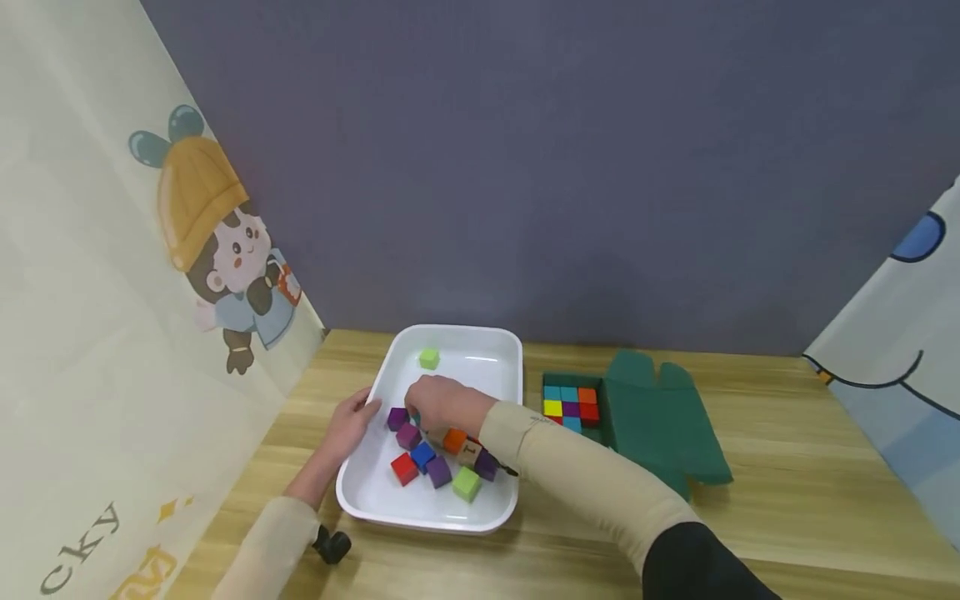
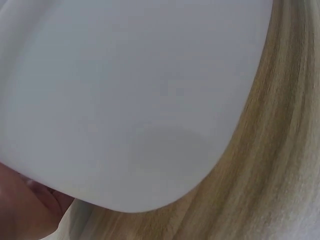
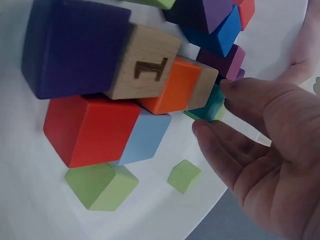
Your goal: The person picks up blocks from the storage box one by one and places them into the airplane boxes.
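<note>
Teal, smooth-sided cube, apparently painted wood (image 3: 214,102), sits inside the white, round-cornered, glossy tray (image 1: 480,379), towards the left of the tray's middle. Right hand (image 1: 447,403) has a narrow grip: thumb and fingertip pinch the cube from two sides; how firmly, cannot tell. Left hand (image 1: 348,429) holds the tray's left rim, a useful brace, as the tray looks light and likely to slide on the wood-grain bench (image 1: 787,467). Cube should be light, stiff, hard to damage; its flat painted faces may prove slightly slippery, so best held across two opposite faces, low enough that it does not twist. A bare-wood cube (image 3: 202,92) stands close against it, with an orange cube (image 3: 182,82) beyond, so fingertip room on that side looks tight; the tray's open floor on the other side gives easier access.
</note>
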Demonstrator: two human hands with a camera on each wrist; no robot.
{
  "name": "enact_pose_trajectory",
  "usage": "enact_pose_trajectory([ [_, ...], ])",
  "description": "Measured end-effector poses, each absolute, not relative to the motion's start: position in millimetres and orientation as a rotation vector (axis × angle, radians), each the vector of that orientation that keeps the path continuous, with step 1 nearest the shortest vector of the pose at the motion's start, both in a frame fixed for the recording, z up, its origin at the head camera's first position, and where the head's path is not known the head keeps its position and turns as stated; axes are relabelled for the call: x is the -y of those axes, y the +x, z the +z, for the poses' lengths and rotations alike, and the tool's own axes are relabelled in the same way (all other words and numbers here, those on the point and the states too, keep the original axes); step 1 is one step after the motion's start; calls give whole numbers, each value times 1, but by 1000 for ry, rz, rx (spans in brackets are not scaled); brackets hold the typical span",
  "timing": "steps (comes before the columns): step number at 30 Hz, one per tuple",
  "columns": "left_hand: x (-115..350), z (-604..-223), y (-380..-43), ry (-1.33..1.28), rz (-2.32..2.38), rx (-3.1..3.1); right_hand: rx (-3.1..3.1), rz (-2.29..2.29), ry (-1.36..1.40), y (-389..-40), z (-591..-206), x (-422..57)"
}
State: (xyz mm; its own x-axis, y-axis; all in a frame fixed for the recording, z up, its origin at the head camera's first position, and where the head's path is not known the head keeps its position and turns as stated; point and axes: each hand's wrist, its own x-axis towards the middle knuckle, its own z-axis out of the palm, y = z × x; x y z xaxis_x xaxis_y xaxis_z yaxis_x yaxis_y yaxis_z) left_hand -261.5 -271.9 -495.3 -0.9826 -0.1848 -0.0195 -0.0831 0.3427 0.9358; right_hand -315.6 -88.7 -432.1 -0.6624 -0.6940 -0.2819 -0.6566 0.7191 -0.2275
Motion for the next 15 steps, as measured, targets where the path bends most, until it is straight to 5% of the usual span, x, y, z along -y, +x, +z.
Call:
enact_pose_trajectory([
  [15, 281, -486, -259, 170, -1802, 2611, -2561, -107, -1056, -325, -435, 102],
])
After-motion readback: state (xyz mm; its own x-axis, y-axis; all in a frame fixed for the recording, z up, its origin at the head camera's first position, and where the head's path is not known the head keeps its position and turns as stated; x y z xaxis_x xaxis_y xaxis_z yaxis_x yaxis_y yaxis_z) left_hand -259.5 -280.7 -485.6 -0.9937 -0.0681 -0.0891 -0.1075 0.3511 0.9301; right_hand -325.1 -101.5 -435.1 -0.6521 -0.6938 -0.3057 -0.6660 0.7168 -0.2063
